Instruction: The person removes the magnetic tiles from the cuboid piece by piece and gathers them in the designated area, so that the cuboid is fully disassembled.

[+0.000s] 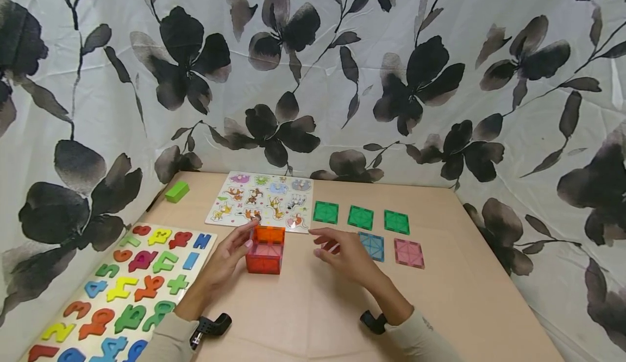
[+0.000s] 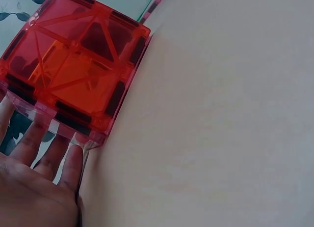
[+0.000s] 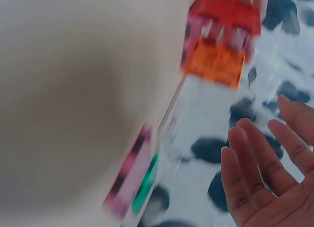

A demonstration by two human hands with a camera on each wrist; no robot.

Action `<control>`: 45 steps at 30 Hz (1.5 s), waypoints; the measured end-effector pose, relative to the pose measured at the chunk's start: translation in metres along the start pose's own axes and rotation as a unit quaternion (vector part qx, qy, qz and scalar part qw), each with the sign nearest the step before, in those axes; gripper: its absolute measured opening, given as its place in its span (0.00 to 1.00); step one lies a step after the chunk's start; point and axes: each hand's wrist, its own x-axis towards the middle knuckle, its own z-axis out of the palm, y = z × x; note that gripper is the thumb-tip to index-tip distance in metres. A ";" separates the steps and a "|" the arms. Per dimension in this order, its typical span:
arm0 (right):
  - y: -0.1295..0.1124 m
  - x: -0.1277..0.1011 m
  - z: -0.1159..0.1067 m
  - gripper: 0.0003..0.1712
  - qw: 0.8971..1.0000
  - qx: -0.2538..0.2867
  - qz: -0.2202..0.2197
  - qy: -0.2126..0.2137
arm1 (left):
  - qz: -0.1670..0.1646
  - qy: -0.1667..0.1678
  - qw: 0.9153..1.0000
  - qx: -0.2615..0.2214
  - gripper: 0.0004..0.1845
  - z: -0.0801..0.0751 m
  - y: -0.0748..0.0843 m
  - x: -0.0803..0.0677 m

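A box of see-through magnetic tiles [image 1: 264, 264] stands on the table, red in front, orange at the back, pink at the side, its top uncovered. My left hand [image 1: 226, 253] rests along the box's left side, and in the left wrist view its fingers [image 2: 72, 168] extend against the pink wall. To the right of the box, my right hand [image 1: 344, 253] hovers with nothing in it, fingers loosely bent. Just beyond that hand lie a blue tile [image 1: 373, 247] and a pink tile [image 1: 409, 253]. Green tiles [image 1: 360, 217] form a row behind them.
An animal puzzle board [image 1: 264, 199] lies behind the box. At the left, a board of coloured numbers and letters [image 1: 161, 280] reaches the left forearm. A green block [image 1: 177, 192] sits at the far left corner. Flowered cloth [image 1: 342, 79] hangs behind the table.
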 end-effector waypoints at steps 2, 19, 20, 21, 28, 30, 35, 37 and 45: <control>-0.011 0.006 0.011 0.24 1.000 -0.001 -0.020 -0.023 | -0.010 0.007 1.000 0.000 0.25 0.001 0.001 0.000; -0.061 0.039 0.074 0.06 0.972 -0.150 -0.146 -0.103 | -0.008 0.014 1.000 0.013 0.23 0.006 0.004 0.002; -0.061 0.039 0.074 0.05 0.973 -0.151 -0.142 -0.098 | -0.011 0.013 1.000 0.012 0.23 0.006 0.004 0.002; -0.061 0.038 0.074 0.05 0.975 -0.150 -0.135 -0.094 | -0.010 0.012 1.000 0.014 0.23 0.006 0.003 0.002; -0.048 0.027 0.068 0.07 0.990 -0.106 -0.081 -0.049 | 0.012 0.012 0.999 0.030 0.23 0.004 0.003 0.001; -0.043 0.022 0.064 0.10 0.996 -0.062 -0.058 -0.041 | 0.018 0.012 0.999 0.035 0.22 0.004 0.002 0.001; -0.031 0.004 0.049 0.14 0.998 0.050 0.027 -0.016 | 0.031 0.007 0.999 0.040 0.22 0.003 0.001 0.001; -0.026 -0.005 0.043 0.14 0.995 0.078 0.065 -0.001 | 0.034 0.008 0.998 0.045 0.22 0.003 0.001 0.001; -0.002 -0.045 0.020 0.18 0.967 0.202 0.155 0.023 | 0.012 0.017 0.999 0.044 0.22 0.004 0.002 -0.001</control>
